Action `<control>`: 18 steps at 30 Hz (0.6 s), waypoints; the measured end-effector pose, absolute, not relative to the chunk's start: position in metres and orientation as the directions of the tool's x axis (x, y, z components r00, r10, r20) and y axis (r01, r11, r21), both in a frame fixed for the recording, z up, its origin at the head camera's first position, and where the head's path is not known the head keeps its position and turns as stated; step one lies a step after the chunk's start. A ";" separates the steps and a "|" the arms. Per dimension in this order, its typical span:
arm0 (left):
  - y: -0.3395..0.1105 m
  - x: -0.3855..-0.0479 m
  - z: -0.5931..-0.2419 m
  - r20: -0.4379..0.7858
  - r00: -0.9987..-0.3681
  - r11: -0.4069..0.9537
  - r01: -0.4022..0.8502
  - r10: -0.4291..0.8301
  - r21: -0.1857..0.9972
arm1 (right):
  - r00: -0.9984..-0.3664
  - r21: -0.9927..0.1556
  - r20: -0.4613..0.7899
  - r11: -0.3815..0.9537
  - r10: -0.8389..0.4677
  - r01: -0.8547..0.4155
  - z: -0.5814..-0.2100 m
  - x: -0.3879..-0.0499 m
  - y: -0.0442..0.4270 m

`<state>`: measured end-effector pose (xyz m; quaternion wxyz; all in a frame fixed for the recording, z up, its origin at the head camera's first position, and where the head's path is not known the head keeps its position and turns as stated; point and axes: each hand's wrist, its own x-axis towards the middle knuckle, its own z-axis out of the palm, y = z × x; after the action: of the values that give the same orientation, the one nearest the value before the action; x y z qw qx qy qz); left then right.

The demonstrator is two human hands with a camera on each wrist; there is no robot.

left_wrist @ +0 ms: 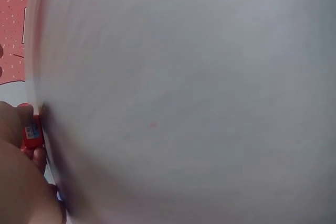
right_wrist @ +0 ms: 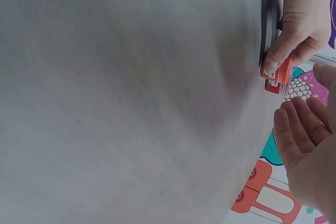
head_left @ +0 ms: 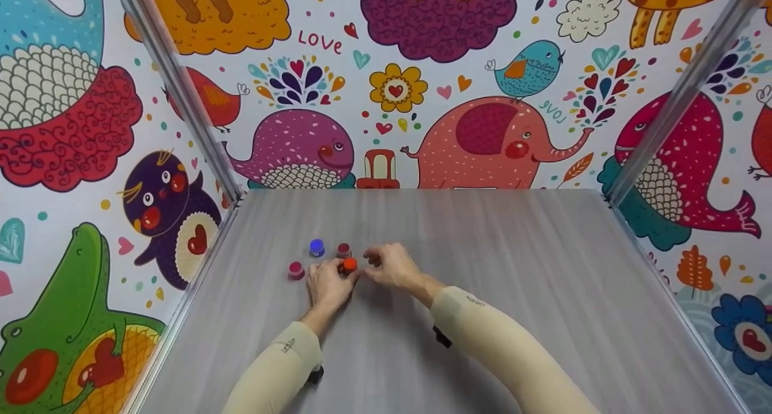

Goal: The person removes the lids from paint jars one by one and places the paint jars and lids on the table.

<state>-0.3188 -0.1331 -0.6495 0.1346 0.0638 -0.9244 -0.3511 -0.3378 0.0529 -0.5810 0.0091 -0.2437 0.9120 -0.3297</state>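
Note:
My left hand (head_left: pixel 329 286) pinches a small orange-topped jar (head_left: pixel 350 265) between thumb and fingers, low over the table. In the right wrist view the thumb lies on this orange jar (right_wrist: pixel 284 71), and a red jar (right_wrist: pixel 273 86) shows right beside it. A dark red jar (head_left: pixel 344 250) stands just behind, a blue jar (head_left: pixel 317 247) further left, and a crimson jar (head_left: pixel 295 270) left of the left hand. My right hand (head_left: pixel 392 265) hovers just right of the orange jar, holding nothing, its fingers (right_wrist: pixel 299 124) loosely bent.
The jars stand on a grey wood-grain table (head_left: pixel 512 317). Walls with printed cartoon animals (head_left: pixel 482 142) rise at the back and sides, with metal corner posts (head_left: pixel 187 100) at the joins.

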 end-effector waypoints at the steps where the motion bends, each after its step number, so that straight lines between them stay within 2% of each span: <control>1: -0.133 -0.319 -0.650 0.202 -0.956 0.745 -0.024 -0.212 0.667 | -0.880 -0.606 0.147 0.663 -0.451 -0.441 -0.581 -0.338 0.053; 18: -0.136 -0.320 -0.649 0.207 -0.962 0.805 -0.023 -0.179 0.593 | -0.873 -0.610 0.180 0.645 -0.453 -0.461 -0.579 -0.336 0.051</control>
<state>-0.3200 -0.1364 -0.6491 0.1273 0.0536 -0.9413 -0.3080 -0.3361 0.0515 -0.5790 -0.0057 -0.2518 0.9069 -0.3377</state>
